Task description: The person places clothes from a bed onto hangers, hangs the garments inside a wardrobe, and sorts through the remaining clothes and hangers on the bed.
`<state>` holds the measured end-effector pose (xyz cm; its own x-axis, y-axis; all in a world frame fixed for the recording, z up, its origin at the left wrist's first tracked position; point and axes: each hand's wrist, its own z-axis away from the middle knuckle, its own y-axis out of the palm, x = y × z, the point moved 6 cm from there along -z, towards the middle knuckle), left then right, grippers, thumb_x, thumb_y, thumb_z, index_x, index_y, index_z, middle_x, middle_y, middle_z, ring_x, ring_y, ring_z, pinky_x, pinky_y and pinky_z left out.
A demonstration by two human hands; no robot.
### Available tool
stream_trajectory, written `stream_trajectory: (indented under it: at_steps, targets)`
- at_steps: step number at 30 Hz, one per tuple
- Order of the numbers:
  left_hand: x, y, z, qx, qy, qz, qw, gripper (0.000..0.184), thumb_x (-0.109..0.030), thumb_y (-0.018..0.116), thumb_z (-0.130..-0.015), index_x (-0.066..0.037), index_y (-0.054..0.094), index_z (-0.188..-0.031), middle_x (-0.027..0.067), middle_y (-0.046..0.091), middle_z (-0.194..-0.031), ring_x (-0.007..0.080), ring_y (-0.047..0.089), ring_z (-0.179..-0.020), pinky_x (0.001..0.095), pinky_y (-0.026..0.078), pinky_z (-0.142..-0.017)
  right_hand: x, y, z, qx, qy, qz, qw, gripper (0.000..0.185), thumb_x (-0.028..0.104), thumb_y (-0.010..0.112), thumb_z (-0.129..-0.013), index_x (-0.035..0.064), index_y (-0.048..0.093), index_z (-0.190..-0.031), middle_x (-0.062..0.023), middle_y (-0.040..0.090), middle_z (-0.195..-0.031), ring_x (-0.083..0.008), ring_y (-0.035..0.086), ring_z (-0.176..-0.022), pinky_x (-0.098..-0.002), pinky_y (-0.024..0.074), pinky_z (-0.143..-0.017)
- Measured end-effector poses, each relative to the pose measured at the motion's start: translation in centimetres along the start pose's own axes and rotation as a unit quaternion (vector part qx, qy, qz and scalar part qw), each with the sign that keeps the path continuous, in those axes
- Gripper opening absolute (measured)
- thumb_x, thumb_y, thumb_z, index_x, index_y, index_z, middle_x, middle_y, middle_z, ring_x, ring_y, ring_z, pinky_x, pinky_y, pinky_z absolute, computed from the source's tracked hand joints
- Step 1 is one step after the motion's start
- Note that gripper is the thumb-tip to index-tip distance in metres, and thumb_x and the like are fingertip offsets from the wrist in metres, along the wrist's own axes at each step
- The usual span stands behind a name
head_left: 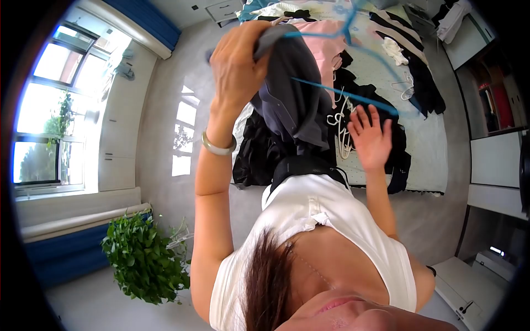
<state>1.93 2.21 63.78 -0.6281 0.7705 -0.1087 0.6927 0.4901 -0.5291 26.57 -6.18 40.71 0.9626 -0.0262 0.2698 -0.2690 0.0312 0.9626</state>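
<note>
My left hand [240, 60], with a pale bangle on the wrist, is raised with its fingers wrapped round the upper part of a dark grey buttoned shirt [281, 105]. The shirt hangs down in front of my waist. A blue clothes hanger [346, 95], partly blurred, extends from the shirt's top to the right; one end disappears at the cloth near my left hand. My right hand [371, 138] has its fingers spread, palm showing, just below the hanger's lower bar. Nothing shows in it. Past it, white hangers [344, 132] lie on black clothes.
In front of me is a bed [428, 138] bearing black clothes [256, 149], a pink garment [320, 47] and more hangers. At left are windows [55, 110] and a leafy plant [141, 256]. An open wardrobe [488, 102] stands at right.
</note>
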Motion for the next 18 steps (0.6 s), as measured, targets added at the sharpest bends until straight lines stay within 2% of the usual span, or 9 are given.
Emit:
stream_trajectory:
  at_steps: [3,5,8,11,14,15,16,17,18]
  targets:
    - [-0.4,-1.0,0.0,-0.056,-0.042,-0.02,0.997,0.017,-0.007,0.068,-0.085,-0.008,0.063,-0.101,0.0124,0.066,-0.084,0.0281,0.063,-0.069,0.03,0.048,-0.062,-3.2,-3.7,-0.9,0.008,-0.001,0.429,0.903,0.04,0.033,0.053,-0.098,0.0064,0.047,-0.127,-0.0104,0.056,-0.112,-0.0198,0.056,-0.094,-0.0322,0.0458,-0.085]
    - [-1.2,-1.4,-0.2,-0.059,-0.069,-0.047,0.995,0.016,-0.009,0.068,-0.085,-0.009,0.063,-0.101,0.011,0.066,-0.081,0.0268,0.063,-0.067,0.0294,0.047,-0.061,-5.6,-1.6,-1.0,-0.018,-0.047,0.527,0.848,0.041,0.025,0.069,-0.088,0.0054,0.052,-0.12,-0.0063,0.057,-0.105,-0.0153,0.054,-0.087,-0.0284,0.045,-0.08]
    - [-1.7,-2.2,0.3,-0.074,-0.096,-0.057,0.991,0.016,-0.012,0.068,-0.086,-0.01,0.063,-0.101,0.0102,0.064,-0.077,0.0242,0.06,-0.063,0.0291,0.046,-0.059,-6.6,3.6,-1.3,-0.029,-0.231,0.708,0.667,0.045,0.026,0.079,-0.074,0.0043,0.059,-0.109,-0.0073,0.063,-0.091,-0.0232,0.059,-0.082,-0.0333,0.0476,-0.078]
    - [-1.6,-3.8,0.9,-0.063,-0.163,-0.075,0.982,0.022,-0.009,0.07,-0.08,-0.011,0.062,-0.101,0.0106,0.067,-0.082,0.0328,0.064,-0.069,0.0339,0.048,-0.059,-6.4,1.5,-2.4,-0.038,-0.243,0.761,0.601,0.036,0.016,0.071,-0.076,0.003,0.059,-0.107,-0.0152,0.065,-0.095,-0.0313,0.062,-0.086,-0.0367,0.0484,-0.078]
    - [-0.5,-5.2,1.9,-0.048,-0.178,-0.068,0.981,0.02,-0.011,0.07,-0.082,-0.01,0.063,-0.101,0.0127,0.066,-0.08,0.0325,0.063,-0.067,0.0324,0.047,-0.059,-2.1,0.0,-4.9,-0.057,-0.195,0.742,0.638,0.028,-0.002,0.054,-0.084,0.0006,0.062,-0.111,-0.0109,0.066,-0.093,-0.0206,0.064,-0.083,-0.0286,0.0488,-0.078]
    - [0.0,-5.4,2.4,-0.03,-0.189,-0.056,0.98,0.02,-0.011,0.07,-0.083,-0.01,0.063,-0.101,0.0134,0.065,-0.08,0.0321,0.063,-0.067,0.0319,0.047,-0.059,-0.4,2.7,-5.3,0.024,-0.321,0.713,0.623,0.023,0.0,0.059,-0.08,0.0005,0.062,-0.103,-0.0152,0.064,-0.093,-0.0305,0.063,-0.088,-0.0331,0.0486,-0.081]
    - [0.3,-5.7,2.8,-0.017,-0.198,-0.057,0.978,0.018,-0.012,0.07,-0.084,-0.01,0.063,-0.101,0.0142,0.063,-0.077,0.03,0.059,-0.063,0.031,0.046,-0.059,0.9,2.5,-6.3,0.039,-0.323,0.707,0.628,0.021,-0.001,0.06,-0.084,0.0,0.062,-0.104,-0.0103,0.064,-0.091,-0.025,0.063,-0.085,-0.0312,0.0486,-0.081]
    - [0.7,-6.0,3.1,-0.017,-0.197,-0.055,0.979,0.018,-0.012,0.07,-0.084,-0.01,0.063,-0.101,0.0142,0.063,-0.077,0.03,0.059,-0.063,0.031,0.046,-0.059,1.8,3.5,-6.6,-0.011,-0.254,0.603,0.756,0.016,0.001,0.061,-0.087,0.0005,0.062,-0.103,-0.0033,0.063,-0.087,-0.0153,0.061,-0.08,-0.0269,0.0478,-0.075]
    - [1.1,-6.1,3.4,-0.013,-0.191,-0.032,0.981,0.018,-0.012,0.069,-0.085,-0.01,0.064,-0.101,0.014,0.063,-0.077,0.0288,0.058,-0.062,0.0309,0.046,-0.06,3.5,2.5,-8.0,-0.009,-0.225,0.569,0.791,0.012,0.007,0.059,-0.092,0.002,0.063,-0.102,0.0027,0.059,-0.08,-0.0053,0.053,-0.071,-0.0213,0.0423,-0.065]
